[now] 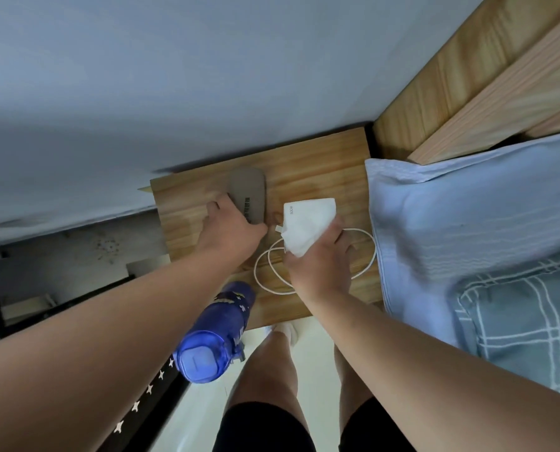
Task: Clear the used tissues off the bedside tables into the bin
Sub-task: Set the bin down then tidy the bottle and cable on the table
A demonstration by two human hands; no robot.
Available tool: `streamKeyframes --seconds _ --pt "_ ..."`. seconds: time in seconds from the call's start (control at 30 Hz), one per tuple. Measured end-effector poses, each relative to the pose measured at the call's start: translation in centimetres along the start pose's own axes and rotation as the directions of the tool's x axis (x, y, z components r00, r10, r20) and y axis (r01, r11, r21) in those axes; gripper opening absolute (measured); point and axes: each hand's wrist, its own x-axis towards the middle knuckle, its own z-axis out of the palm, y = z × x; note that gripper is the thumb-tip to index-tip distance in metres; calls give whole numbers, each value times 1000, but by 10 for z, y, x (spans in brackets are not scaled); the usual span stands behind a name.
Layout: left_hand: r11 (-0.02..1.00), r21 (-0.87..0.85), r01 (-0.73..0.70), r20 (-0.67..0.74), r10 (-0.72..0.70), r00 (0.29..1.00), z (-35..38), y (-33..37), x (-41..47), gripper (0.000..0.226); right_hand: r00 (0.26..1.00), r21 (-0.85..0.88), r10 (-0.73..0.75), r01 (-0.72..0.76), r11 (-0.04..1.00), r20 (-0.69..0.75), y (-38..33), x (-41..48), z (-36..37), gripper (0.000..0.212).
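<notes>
A crumpled white tissue (299, 243) lies on the wooden bedside table (321, 164), partly over a white charger block (308, 213). My right hand (321, 269) pinches the tissue from the near side. My left hand (229, 230) grips the near end of a grey-brown oval case (247, 190) at the table's back left. No bin shows in this view.
A white cable (366, 265) loops across the table under my right hand. A blue water bottle (216, 331) stands at the table's front left corner. The bed with a light blue pillow (467, 230) and wooden headboard (467, 93) borders the right. The wall lies behind.
</notes>
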Motion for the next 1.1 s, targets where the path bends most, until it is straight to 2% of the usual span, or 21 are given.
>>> streamKeyframes --seconds 0.13,0.2,0.3,0.4,0.53,0.67,0.87,1.0,1.1 --pt "981 180 -65 -27 71 997 -3 5 -1 102 1000 48 -29 29 998 6 5 3 -4 116" --pt "978 193 -78 -31 85 996 -8 9 -2 98 998 101 -66 64 993 13 9 5 -11 112" --pt "992 99 -76 -13 78 997 -15 17 -5 91 991 114 -131 130 985 -2 14 12 -29 113" --pt "994 -95 -46 14 47 999 -17 37 -9 86 987 139 -151 158 978 -63 12 29 -47 115" --pt "966 -257 -9 53 23 998 -10 72 -9 88 981 214 -103 137 967 -164 3 62 -63 109" --pt "932 -361 12 50 6 999 6 105 -7 86 983 236 -54 95 967 -175 -9 90 -66 112" --pt "937 -348 31 8 -30 1000 26 117 -1 96 989 156 -81 101 983 -126 -11 108 -62 101" --pt "951 -310 22 38 -11 999 33 119 3 82 961 121 -264 272 955 -82 0 110 -72 97" --pt "967 -253 7 84 15 996 30 118 5 71 939 92 -344 344 934 -12 5 104 -81 97"
